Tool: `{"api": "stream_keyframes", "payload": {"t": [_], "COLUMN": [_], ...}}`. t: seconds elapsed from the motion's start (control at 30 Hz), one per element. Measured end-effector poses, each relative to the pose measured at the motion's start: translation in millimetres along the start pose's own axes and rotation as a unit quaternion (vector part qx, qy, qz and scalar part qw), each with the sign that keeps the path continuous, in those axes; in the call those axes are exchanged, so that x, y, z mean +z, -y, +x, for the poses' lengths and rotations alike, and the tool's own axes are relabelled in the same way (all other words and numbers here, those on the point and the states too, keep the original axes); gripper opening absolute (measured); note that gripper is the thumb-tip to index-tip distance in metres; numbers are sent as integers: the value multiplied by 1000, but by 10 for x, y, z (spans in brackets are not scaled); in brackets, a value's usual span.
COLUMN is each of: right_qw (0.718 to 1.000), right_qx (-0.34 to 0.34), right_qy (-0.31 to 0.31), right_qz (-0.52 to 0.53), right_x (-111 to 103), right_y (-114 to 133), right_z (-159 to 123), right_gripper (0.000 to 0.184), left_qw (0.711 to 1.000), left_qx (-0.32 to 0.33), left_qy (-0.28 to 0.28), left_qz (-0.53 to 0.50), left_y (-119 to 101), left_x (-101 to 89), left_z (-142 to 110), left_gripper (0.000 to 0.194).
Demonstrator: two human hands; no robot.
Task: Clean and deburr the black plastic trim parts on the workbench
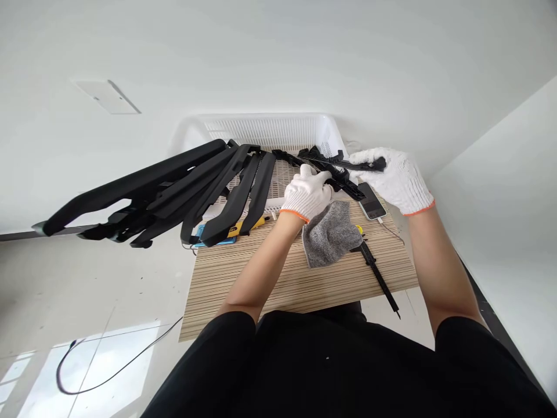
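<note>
Both my hands wear white knit gloves with orange cuffs. My left hand [308, 194] is closed around a long black plastic strip [343, 181], holding it above the far edge of a small striped wooden table [278, 278]. My right hand [394, 177] is closed on a thin black rod-like part [335, 160] that lies across the strip. A grey cloth [329, 233] lies on the table just below my left hand.
A white plastic basket [270, 132] stands behind the table. Several long black curved plastic parts [174, 191] fan out to the left. A phone [371, 201] on a cable, a black caliper [379, 277] and a yellow-handled tool [252, 224] lie on the table. A black cable [108, 371] trails on the floor.
</note>
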State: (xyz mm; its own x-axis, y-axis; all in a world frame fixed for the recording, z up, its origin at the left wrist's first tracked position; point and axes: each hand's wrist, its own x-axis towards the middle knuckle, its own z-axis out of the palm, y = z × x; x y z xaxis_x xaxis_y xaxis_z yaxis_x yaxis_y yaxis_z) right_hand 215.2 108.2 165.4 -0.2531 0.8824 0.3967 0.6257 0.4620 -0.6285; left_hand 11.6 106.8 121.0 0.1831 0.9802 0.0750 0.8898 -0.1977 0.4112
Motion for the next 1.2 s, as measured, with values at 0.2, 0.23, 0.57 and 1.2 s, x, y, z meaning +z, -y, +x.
{"api": "stream_keyframes", "payload": {"t": [0.2, 0.23, 0.57, 1.2], "right_qw": [1000, 1000, 998, 996], "right_qx": [-4, -8, -13, -19], "right_qy": [-11, -20, -36, 85], "right_qz": [-11, -14, -41, -31], "right_x": [-36, -35, -94, -143], "right_y": [-7, -7, -76, -136], "right_z": [-48, -61, -115, -43], "right_gripper": [28, 28, 25, 26], "left_qw": [998, 998, 997, 930], "left_qx": [-5, 1, 53, 220], "left_qy": [17, 11, 41, -256], "left_qz": [-60, -59, 33, -144], "left_y": [113, 144, 201, -86], "left_x": [58, 63, 16, -527], "left_z": [268, 304, 514, -269], "left_gripper": [36, 34, 38, 22]}}
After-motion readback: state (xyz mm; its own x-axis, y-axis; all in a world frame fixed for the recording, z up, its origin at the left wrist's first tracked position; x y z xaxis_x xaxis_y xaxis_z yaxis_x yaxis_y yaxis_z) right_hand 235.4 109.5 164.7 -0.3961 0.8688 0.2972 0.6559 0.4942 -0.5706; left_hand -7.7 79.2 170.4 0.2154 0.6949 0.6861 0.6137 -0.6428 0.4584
